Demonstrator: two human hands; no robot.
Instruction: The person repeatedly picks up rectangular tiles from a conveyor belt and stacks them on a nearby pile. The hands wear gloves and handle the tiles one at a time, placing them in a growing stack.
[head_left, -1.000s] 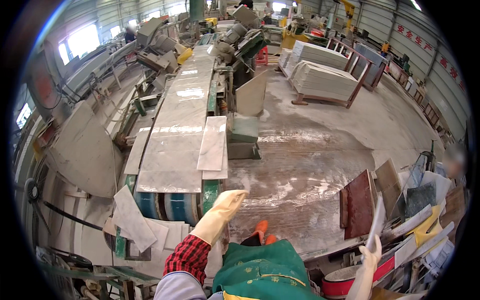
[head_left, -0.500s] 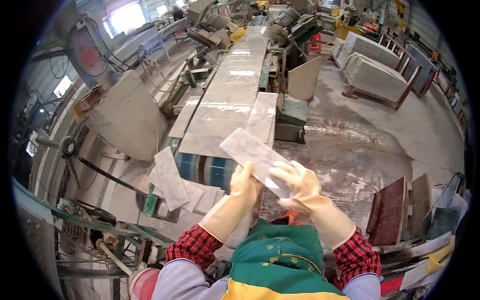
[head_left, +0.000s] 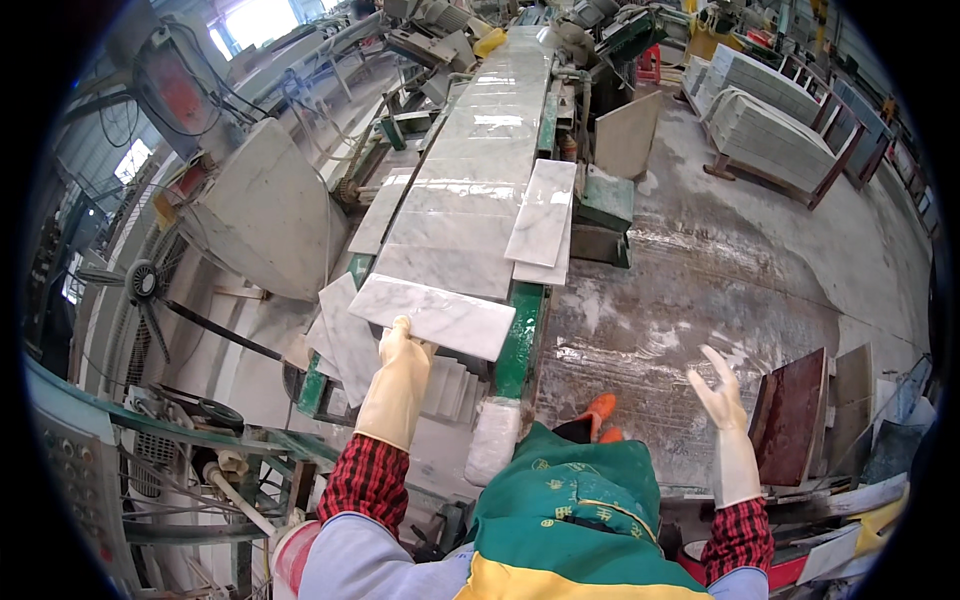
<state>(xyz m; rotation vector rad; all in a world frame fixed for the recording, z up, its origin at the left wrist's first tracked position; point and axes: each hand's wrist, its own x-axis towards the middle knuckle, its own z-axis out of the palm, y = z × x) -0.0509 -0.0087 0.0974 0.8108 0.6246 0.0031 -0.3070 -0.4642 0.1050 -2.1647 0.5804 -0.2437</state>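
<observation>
1. Left gloved hand (head_left: 400, 375) — grips the near edge of the grey-veined marble tile (head_left: 440, 312).
2. Tile position: just left of frame center.
3. Right gloved hand (head_left: 722, 405) — lower right, fingers spread wide.

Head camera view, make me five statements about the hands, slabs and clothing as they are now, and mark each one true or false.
1. The left hand grips the near edge of a white slab. True.
2. Both hands hold slabs. False: the right hand is empty, its fingers spread.
3. Two narrow slabs overlap at the right side of the long row of slabs. True.
4. The apron is plain red. False: it is green, with yellow toward the bottom of the picture.
5. Both forearms show red-and-black checked sleeves. True.
</observation>
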